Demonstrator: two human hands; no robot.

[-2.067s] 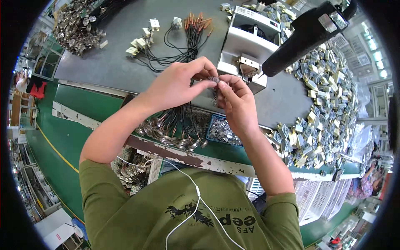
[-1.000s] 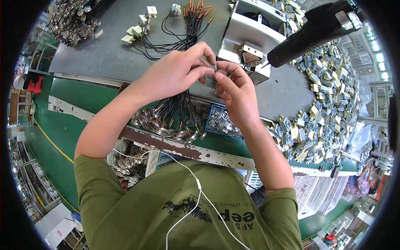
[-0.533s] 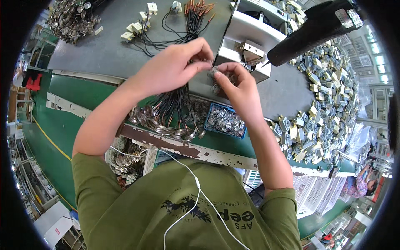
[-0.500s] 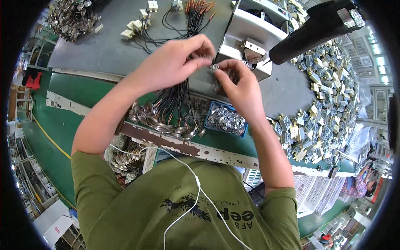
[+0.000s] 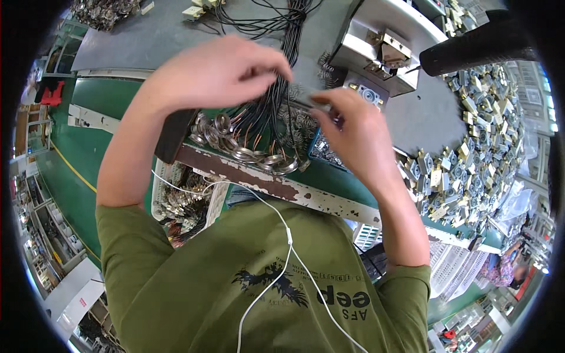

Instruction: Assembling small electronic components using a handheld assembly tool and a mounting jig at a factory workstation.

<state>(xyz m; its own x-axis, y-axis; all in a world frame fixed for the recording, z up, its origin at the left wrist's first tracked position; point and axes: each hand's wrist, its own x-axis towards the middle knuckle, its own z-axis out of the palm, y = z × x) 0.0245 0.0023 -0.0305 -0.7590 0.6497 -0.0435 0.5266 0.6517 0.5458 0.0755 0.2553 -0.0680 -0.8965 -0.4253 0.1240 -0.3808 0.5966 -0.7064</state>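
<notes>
My left hand (image 5: 226, 73) hovers above the bench edge with fingers bent, smeared by motion; whether it holds anything is hidden. Facing it, my right hand (image 5: 359, 126) has its thumb and fingers curled, and a small blurred grey thing (image 5: 302, 94) shows by its fingertips. Below and between the hands lie loose coil springs (image 5: 301, 125). A bundle of black wires (image 5: 291, 44) with copper-coloured ends runs beneath them. A blue tray (image 5: 312, 152) of small metal pieces is partly covered by my right hand. Beyond that hand, a square grey part (image 5: 368, 94) sits at the metal fixture (image 5: 393, 53).
A black power screwdriver (image 5: 471, 50) juts in from the upper right. Small grey and cream parts (image 5: 465, 170) are heaped along the right side. Round metal coils (image 5: 244, 154) lie near the bench's chipped front edge (image 5: 282, 189). More metal parts (image 5: 103, 12) are piled at far left.
My hands have moved apart slightly, the right one shifting right and nearer to me. The view has shifted, and the square grey part by the fixture is now uncovered.
</notes>
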